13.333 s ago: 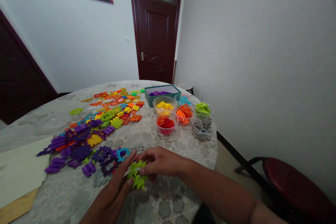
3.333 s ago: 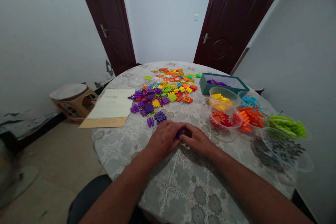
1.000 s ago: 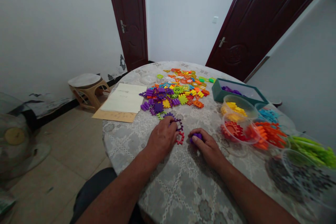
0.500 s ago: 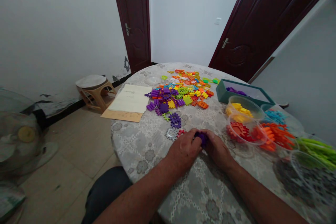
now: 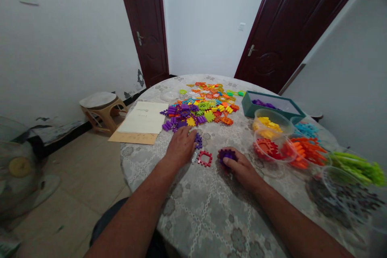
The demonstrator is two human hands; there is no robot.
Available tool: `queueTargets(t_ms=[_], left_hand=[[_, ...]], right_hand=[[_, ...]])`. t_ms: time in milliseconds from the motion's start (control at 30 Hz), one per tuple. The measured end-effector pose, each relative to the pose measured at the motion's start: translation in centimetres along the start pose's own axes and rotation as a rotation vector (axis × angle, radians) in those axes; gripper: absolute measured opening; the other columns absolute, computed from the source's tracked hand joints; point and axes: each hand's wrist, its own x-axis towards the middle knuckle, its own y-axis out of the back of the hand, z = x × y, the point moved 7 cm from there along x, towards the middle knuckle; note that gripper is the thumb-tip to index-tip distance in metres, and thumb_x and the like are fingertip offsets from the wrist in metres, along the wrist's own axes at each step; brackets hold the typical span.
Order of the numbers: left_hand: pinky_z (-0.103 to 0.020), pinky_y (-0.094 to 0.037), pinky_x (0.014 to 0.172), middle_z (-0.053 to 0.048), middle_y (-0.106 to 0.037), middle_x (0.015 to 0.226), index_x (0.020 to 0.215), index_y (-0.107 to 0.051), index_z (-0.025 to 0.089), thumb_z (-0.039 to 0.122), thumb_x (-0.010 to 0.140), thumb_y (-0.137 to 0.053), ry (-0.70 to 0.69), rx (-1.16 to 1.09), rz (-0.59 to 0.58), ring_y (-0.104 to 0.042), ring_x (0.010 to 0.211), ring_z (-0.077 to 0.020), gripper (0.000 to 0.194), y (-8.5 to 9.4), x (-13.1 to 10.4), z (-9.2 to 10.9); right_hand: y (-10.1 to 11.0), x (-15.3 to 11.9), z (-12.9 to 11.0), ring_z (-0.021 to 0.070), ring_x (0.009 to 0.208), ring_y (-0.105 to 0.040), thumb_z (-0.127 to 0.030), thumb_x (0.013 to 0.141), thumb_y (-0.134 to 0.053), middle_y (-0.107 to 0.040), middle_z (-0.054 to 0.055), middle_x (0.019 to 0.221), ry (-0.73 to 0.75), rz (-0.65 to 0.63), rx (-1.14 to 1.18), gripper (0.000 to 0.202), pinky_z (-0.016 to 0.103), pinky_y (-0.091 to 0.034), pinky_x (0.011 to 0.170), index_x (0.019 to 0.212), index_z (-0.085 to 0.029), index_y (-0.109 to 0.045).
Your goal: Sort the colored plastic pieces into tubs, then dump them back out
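My right hand (image 5: 242,167) is closed on a purple toothed-edge building block (image 5: 226,156), its thumb pressed over the near side. My left hand (image 5: 180,145) reaches to the near edge of a heap of loose building pieces (image 5: 201,109), fingers apart and partly covering the purple pieces there. Another purple toothed piece (image 5: 198,141) lies just right of its fingertips. A red square frame piece (image 5: 204,159) rests flat on the table between my hands. Beside it is a pale clear piece (image 5: 195,157), partly hidden by my left hand.
Clear tubs at the right hold yellow pieces (image 5: 267,125), red pieces (image 5: 267,148), orange, blue, green and grey ones. Behind them stands a green box (image 5: 249,109) with purple pieces. White paper (image 5: 142,119) lies on the left of the patterned tablecloth (image 5: 205,209). A stool (image 5: 102,109) stands beyond.
My left hand has let go of the purple block and moved left to the heap. My right hand keeps the block, and the red frame piece has come into full view.
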Motion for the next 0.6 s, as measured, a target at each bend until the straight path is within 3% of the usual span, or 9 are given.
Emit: queueTargets(t_ms=[100, 233, 333, 500, 600], left_hand=[[-0.055, -0.041, 0.122, -0.018, -0.065, 0.141, 0.127, -0.067, 0.018, 0.020, 0.092, -0.069, -0.020, 0.097, -0.060, -0.053, 0.141, -0.0341, 0.035, -1.3, 0.6, -1.1], [-0.053, -0.044, 0.116, -0.014, -0.071, 0.127, 0.117, -0.071, 0.019, 0.017, 0.096, -0.063, -0.060, 0.158, -0.089, -0.057, 0.134, -0.0333, 0.023, -2.2, 0.7, -0.7], [-0.050, -0.047, 0.109, -0.014, -0.072, 0.121, 0.114, -0.071, 0.020, 0.016, 0.099, -0.057, -0.071, 0.156, -0.061, -0.061, 0.125, -0.0309, 0.021, -1.5, 0.7, -0.2], [-0.044, -0.050, 0.098, -0.013, -0.072, 0.108, 0.107, -0.069, 0.020, 0.015, 0.101, -0.051, -0.009, 0.137, 0.016, -0.064, 0.108, -0.0283, 0.020, 0.5, 1.0, 0.1], [-0.042, -0.050, 0.098, -0.011, -0.072, 0.106, 0.107, -0.066, 0.021, 0.016, 0.103, -0.044, 0.022, 0.042, 0.118, -0.065, 0.106, -0.0266, 0.023, 1.4, 1.1, 0.3]], right_hand=[[0.2, -0.2, -0.4, 0.0183, 0.078, -0.064, -0.042, 0.086, -0.075, -0.072, 0.006, 0.109, 0.021, 0.028, -0.090, 0.046, 0.031, -0.051, 0.067, 0.129, -0.027, -0.068], [0.4, -0.4, -0.8, 0.0166, 0.067, -0.062, -0.044, 0.089, -0.074, -0.070, 0.000, 0.087, 0.006, 0.108, -0.114, 0.061, 0.030, -0.051, 0.063, 0.146, -0.029, -0.057], [0.4, -0.4, -0.9, 0.0157, 0.060, -0.060, -0.050, 0.091, -0.074, -0.067, -0.001, 0.080, 0.011, 0.177, -0.085, 0.057, 0.028, -0.049, 0.056, 0.142, -0.030, -0.059], [0.5, 0.0, -0.2, 0.0143, 0.055, -0.059, -0.062, 0.094, -0.069, -0.068, 0.000, 0.078, -0.004, 0.209, -0.027, 0.043, 0.026, -0.048, 0.048, 0.115, -0.025, -0.062], [0.4, 0.1, -0.1, 0.0170, 0.064, -0.066, -0.062, 0.094, -0.067, -0.069, 0.001, 0.087, -0.010, 0.201, 0.029, 0.050, 0.027, -0.052, 0.049, 0.126, -0.025, -0.058]])
